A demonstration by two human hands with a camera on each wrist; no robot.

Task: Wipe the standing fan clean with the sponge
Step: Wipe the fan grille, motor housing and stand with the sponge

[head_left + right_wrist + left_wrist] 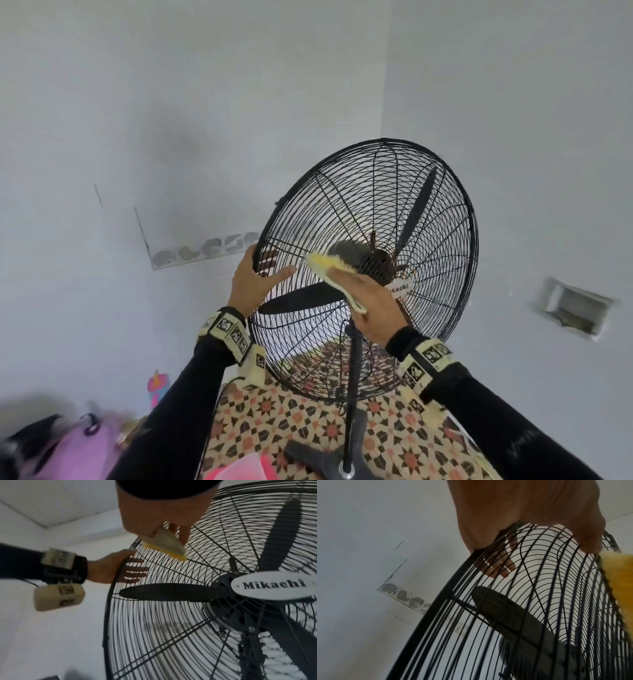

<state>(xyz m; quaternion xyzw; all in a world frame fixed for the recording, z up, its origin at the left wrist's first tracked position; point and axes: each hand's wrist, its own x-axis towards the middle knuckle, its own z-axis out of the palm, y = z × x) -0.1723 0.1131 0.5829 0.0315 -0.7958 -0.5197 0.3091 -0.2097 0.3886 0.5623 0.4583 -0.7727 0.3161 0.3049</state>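
The left hand [251,284] grasps the rim of the one standing fan [442,219], fingers behind its grille (thumb in front). To its right, the right hand [371,303] presses one yellow sponge [329,270] against the front grille, over three dark blades.

Floor [383,442]: tiled in a repeating geometric pattern of beige, black and orange-red stars and diamonds; seen only in the head view.

On it:
- Fan base [329,459], dark grey with flat legs, pole [352,394] rising upright from a metal collar.
- Pink plastic item [246,466], translucent, just left of the base, cut off by the frame edge.
- Purple bag [78,448], blurred, far left by the wall.
- Pink and blue bottle [157,385], upright near the wall; blurred.
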